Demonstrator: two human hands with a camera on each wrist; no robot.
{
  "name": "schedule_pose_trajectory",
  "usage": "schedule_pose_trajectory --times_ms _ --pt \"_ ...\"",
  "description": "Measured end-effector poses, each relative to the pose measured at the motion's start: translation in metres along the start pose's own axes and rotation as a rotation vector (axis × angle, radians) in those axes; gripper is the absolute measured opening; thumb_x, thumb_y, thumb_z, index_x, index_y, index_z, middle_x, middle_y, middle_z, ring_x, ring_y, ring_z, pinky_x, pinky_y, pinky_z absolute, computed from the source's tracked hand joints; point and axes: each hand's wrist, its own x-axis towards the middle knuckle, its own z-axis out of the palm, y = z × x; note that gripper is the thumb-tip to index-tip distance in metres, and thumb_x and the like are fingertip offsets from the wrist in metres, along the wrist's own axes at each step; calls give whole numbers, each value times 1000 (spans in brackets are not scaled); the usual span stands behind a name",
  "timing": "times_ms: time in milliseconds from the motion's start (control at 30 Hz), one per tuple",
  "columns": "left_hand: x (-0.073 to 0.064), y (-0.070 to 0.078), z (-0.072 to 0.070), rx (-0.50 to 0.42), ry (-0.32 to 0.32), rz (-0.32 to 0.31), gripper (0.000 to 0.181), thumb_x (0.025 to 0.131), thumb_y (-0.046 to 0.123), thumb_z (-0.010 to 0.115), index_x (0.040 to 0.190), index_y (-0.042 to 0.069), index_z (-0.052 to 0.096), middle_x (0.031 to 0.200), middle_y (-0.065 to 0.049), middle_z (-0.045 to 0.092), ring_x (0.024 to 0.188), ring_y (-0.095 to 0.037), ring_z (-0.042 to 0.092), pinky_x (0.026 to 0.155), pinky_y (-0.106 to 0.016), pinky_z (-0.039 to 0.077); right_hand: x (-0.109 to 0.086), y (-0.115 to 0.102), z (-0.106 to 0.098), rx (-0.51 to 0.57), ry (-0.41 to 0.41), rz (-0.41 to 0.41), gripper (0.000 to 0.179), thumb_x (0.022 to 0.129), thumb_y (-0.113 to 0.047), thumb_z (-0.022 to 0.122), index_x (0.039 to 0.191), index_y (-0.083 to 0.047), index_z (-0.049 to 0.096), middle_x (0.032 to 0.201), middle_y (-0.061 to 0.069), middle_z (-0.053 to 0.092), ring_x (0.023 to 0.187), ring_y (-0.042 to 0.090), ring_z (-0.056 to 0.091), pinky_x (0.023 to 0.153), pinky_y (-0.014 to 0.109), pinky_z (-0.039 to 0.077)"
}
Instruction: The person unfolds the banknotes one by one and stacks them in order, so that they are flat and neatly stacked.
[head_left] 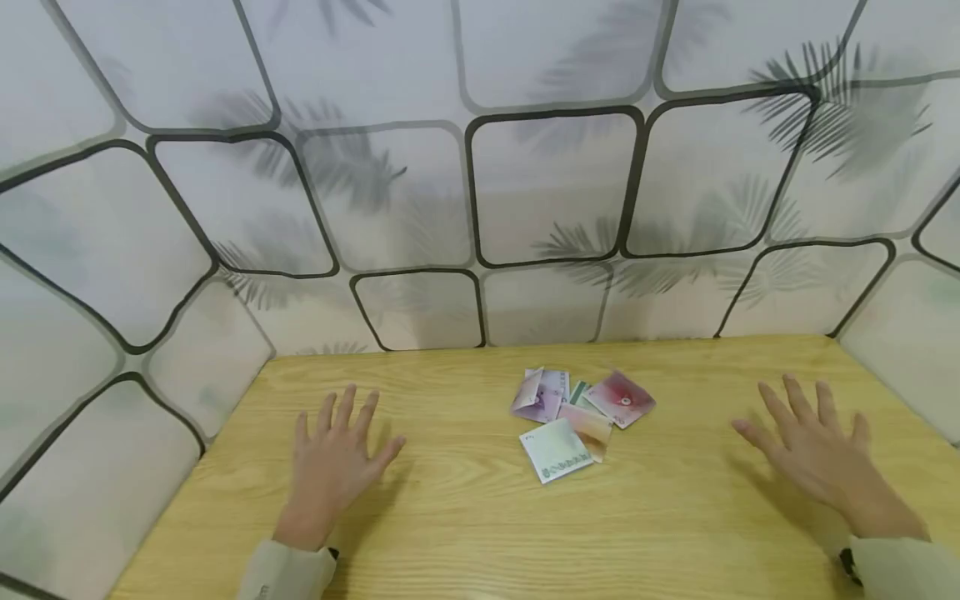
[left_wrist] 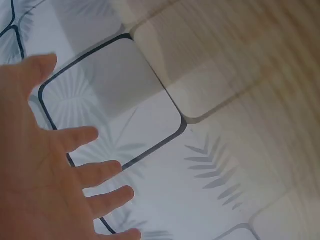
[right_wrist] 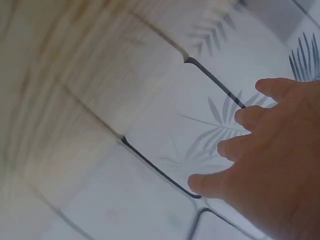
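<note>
Several folded banknotes lie in a loose overlapping group near the middle of the table in the head view. A purple note (head_left: 551, 398) with a raised flap is at the group's left, and a red note (head_left: 621, 400) at its right. In front, a pale green note (head_left: 557, 451) overlaps an orange-brown note (head_left: 591, 426); a green-striped piece (head_left: 578, 393) shows partly behind. My left hand (head_left: 333, 467) is left of the notes, fingers spread, holding nothing. To their right, my right hand (head_left: 817, 446) also has spread fingers and holds nothing. Neither hand touches a note.
The light wooden table (head_left: 420, 533) runs back to a pale wall (head_left: 555, 192) with dark rounded outlines and leaf prints. Similar side panels angle in at left and right. Both wrist views show mostly this patterned wall, with no notes.
</note>
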Motion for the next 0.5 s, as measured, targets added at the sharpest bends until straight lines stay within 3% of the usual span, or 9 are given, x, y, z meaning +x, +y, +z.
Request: schedule_pose_trajectory --times_ms 67,133,233,300,367,500 --pt "2 3 0 -20 8 6 68 86 58 46 134 10 44 136 -19 40 123 -41 35 94 -65 25 1 0 -1 44 -8 2 74 95 -49 36 144 1 11 144 33 2 125 56 -8 81 79 -4" --pt "5 8 0 -48 33 25 58 87 49 52 127 7 51 127 -19 50 112 -39 47 89 -60 36 3 -1 -2 104 -13 -8 72 95 -45 39 140 7 20 139 37 17 122 59 15 84 77 12" --pt "12 17 -4 -99 59 72 41 86 38 60 112 5 62 106 -17 63 77 -28 62 64 -43 52 5 -5 -3 179 17 -20 63 93 -39 48 127 13 39 122 38 43 101 52 48 76 64 39" --pt "17 25 -8 -142 61 102 33 86 34 62 104 6 66 95 -13 66 54 -17 58 47 -30 48 5 -7 -4 215 51 -20 55 92 -35 52 118 14 48 111 35 53 87 45 58 67 54 48" --pt "24 34 -12 -181 58 126 28 87 32 61 101 8 68 91 -10 67 43 -9 48 37 -23 39 6 -11 -5 247 82 -2 49 91 -33 55 112 12 54 100 29 60 78 36 63 61 45 52" --pt "37 49 -20 -207 79 163 23 88 30 60 98 11 68 87 -5 67 42 -6 43 36 -20 34 10 -19 -8 417 45 35 47 92 -30 55 111 13 54 93 25 63 70 25 65 57 34 54"
